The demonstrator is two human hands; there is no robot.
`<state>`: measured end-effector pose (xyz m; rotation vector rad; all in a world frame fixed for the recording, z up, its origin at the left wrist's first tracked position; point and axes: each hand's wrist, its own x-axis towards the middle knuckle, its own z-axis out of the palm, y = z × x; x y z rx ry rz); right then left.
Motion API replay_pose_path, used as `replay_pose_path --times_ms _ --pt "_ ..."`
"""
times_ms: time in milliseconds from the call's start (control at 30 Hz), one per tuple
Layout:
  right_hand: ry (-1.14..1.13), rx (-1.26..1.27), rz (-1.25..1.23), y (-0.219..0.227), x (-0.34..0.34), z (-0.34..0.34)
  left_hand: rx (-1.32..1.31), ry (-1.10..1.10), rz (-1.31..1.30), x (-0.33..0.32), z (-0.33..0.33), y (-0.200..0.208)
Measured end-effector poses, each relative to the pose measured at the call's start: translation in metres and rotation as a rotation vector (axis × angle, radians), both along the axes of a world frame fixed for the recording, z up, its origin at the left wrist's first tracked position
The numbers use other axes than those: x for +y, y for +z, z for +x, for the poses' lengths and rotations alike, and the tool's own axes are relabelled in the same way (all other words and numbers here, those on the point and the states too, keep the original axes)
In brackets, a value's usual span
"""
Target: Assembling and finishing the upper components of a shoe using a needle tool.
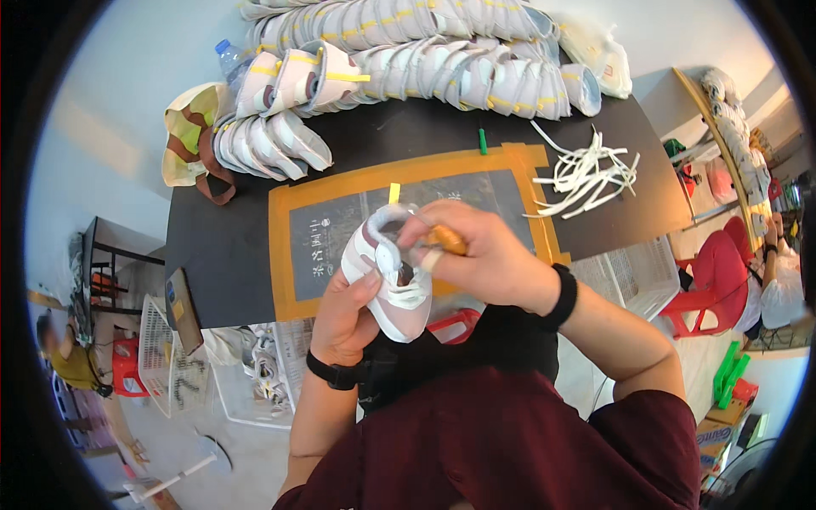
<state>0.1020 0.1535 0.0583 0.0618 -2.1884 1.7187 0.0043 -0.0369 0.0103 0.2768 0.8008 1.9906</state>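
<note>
My left hand (pixel 344 319) is closed around the side of a white and pale grey shoe upper (pixel 401 314), its thumb on the lace area. White lace runs across the shoe's front, and a yellow strip (pixel 394 193) sticks up at its heel end. Above the shoe's opening, my right hand (pixel 493 259) grips a tool with an orange-brown handle (pixel 448 240). The tool's working end is blurred, so its exact kind cannot be made out. A bandage-like wrap circles one finger of that hand.
Rows of nested shoe uppers (pixel 459 76) line the table's back. White laces (pixel 591 174) lie at right, near a green-handled tool (pixel 483 142). A fabric bag (pixel 191 140) and plastic bottle (pixel 228 55) stand left. Crates (pixel 629 276) and a red chair (pixel 714 276) are beyond the table edge.
</note>
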Motion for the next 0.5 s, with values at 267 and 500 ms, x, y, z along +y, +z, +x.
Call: replay_pose_path --times_ms 267,500 --pt "0.122 -0.492 -0.157 -0.024 -0.002 -0.005 0.043 -0.016 -0.125 0.009 0.012 -0.001" --pt "0.065 -0.354 0.137 -0.034 -0.004 -0.021 0.019 0.065 -0.160 0.007 0.014 -0.008"
